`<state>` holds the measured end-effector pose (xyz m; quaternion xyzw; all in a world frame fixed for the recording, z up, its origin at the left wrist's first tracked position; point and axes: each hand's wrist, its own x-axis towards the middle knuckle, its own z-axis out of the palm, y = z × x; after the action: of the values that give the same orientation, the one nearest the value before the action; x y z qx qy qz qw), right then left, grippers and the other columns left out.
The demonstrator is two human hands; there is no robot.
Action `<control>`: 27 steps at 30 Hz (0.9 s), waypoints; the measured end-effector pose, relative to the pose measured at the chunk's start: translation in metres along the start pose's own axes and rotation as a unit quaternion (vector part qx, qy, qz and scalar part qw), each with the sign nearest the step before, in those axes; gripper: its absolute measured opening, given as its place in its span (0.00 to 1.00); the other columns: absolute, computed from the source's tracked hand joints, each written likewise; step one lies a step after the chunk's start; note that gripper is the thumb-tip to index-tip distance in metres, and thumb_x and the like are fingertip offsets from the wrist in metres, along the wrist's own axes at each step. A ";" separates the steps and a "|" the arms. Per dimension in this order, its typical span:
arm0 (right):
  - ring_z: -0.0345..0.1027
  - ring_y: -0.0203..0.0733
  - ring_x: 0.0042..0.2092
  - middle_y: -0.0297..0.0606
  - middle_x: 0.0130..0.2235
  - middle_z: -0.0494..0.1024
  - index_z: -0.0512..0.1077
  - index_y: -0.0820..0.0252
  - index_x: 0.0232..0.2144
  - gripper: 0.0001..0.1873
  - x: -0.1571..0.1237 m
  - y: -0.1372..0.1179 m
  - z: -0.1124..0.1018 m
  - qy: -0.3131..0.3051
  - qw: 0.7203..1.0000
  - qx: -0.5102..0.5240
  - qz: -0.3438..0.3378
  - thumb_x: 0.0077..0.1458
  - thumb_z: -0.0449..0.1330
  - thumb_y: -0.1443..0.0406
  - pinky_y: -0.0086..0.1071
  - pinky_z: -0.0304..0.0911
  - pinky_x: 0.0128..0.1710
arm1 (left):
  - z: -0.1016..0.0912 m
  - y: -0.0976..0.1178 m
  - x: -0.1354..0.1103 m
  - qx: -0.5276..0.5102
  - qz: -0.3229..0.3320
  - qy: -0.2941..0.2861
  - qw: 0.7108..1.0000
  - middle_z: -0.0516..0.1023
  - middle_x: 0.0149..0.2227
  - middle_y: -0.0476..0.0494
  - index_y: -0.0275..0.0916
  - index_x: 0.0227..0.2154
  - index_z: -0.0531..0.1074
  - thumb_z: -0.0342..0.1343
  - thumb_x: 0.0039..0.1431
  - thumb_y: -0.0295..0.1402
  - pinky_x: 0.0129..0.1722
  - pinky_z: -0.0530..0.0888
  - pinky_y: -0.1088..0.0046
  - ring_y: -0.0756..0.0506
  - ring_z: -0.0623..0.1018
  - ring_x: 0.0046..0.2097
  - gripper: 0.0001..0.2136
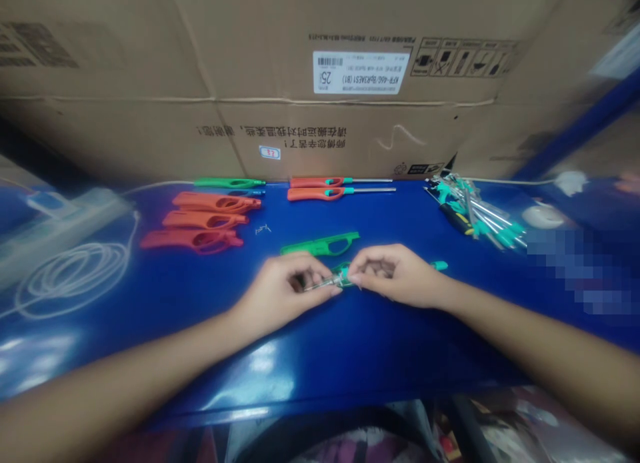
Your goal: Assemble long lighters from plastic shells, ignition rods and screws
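Over the front middle of the table, my left hand [280,286] and my right hand [400,276] meet at a lighter's inner mechanism [343,275], a small assembly with teal and metallic parts. My left thumb and fingers pinch its left end, where a thin silvery piece lies along them. The right fingertips are closed on its teal part, hiding much of it. A teal tip [440,266] shows just beyond my right hand; I cannot tell whether it belongs to the same piece. Right behind both hands lies a green lighter casing [320,245] with a trigger opening.
Orange-red lighter casings [205,220] lie at left near small screws [263,229]. A green casing [225,182] and two orange lighters with metal tubes [340,193] line the back. At right are a pile of lighter inserts [480,210], a screwdriver [456,220] and a coiled white cable [75,276] at left.
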<state>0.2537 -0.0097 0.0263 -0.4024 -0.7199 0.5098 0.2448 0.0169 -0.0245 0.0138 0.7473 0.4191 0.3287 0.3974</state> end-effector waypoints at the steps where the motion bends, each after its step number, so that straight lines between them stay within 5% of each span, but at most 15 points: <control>1: 0.56 0.30 0.25 0.30 0.24 0.68 0.76 0.63 0.33 0.15 0.000 0.000 0.000 0.000 1.000 0.000 -0.001 0.56 0.65 0.55 0.26 0.53 0.24 | 0.000 0.000 0.000 0.000 0.001 0.000 1.000 0.77 0.28 0.47 0.36 0.34 0.81 0.67 0.56 0.37 0.24 0.67 0.81 0.53 0.73 0.28 0.09; 27: 0.54 0.30 0.24 0.30 0.23 0.66 0.76 0.64 0.33 0.14 -0.001 -0.001 0.001 -0.007 1.000 -0.024 0.003 0.58 0.62 0.57 0.25 0.51 0.23 | 0.001 -0.002 -0.001 0.017 0.014 -0.012 1.000 0.76 0.29 0.49 0.36 0.34 0.80 0.68 0.56 0.35 0.26 0.67 0.81 0.53 0.73 0.29 0.07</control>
<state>0.2533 -0.0110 0.0268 -0.4065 -0.7323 0.4963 0.2285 0.0170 -0.0248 0.0117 0.7633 0.4097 0.3183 0.3850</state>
